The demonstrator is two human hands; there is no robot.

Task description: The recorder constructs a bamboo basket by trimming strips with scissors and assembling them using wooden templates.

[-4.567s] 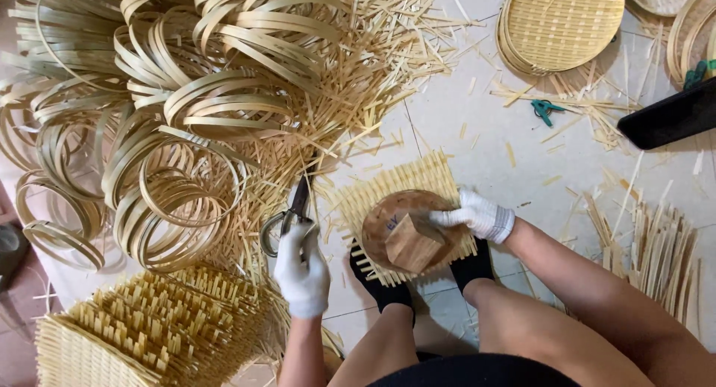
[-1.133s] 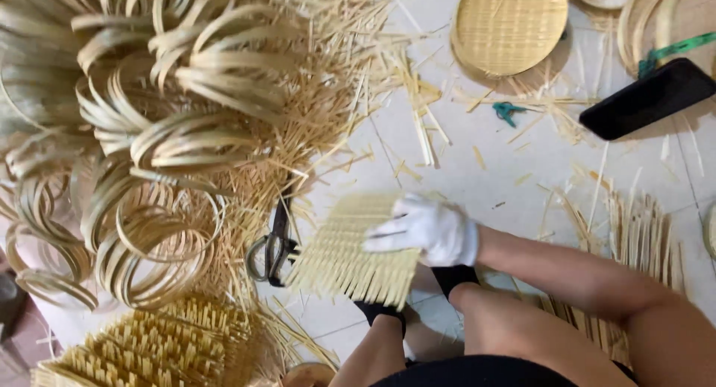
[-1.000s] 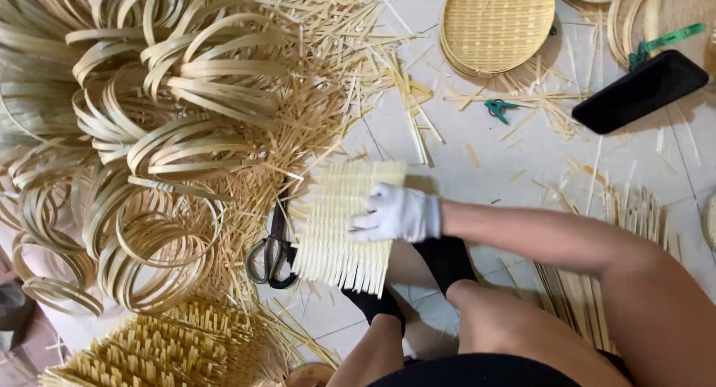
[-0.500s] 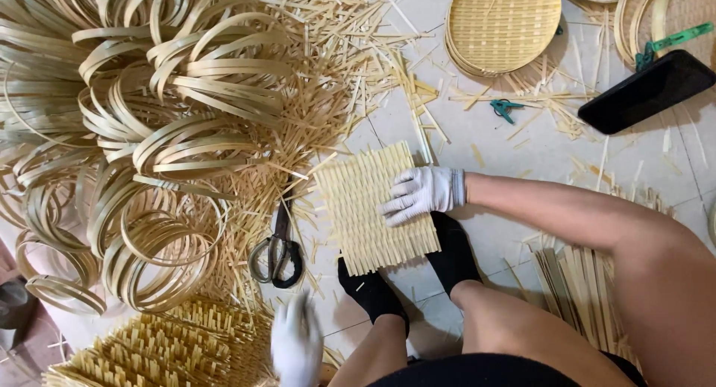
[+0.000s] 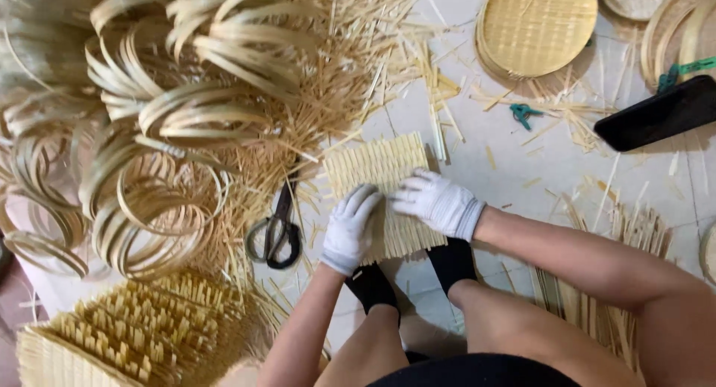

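both gloved hands, left hand (image 5: 349, 229) and right hand (image 5: 438, 203), grip open, flat on woven mat (image 5: 380, 167) mid-frame, holding nothing; loose strip ends could slip and unravel under uneven pressing.

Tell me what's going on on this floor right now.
A person in white gloves sits on the tiled floor with both hands pressed flat on a square woven bamboo mat: left hand on its near left part, right hand on its near right part. Black scissors lie just left of the mat, beside a big heap of bamboo hoops. A stack of woven mats sits at lower left, and a round woven tray lies farther off.
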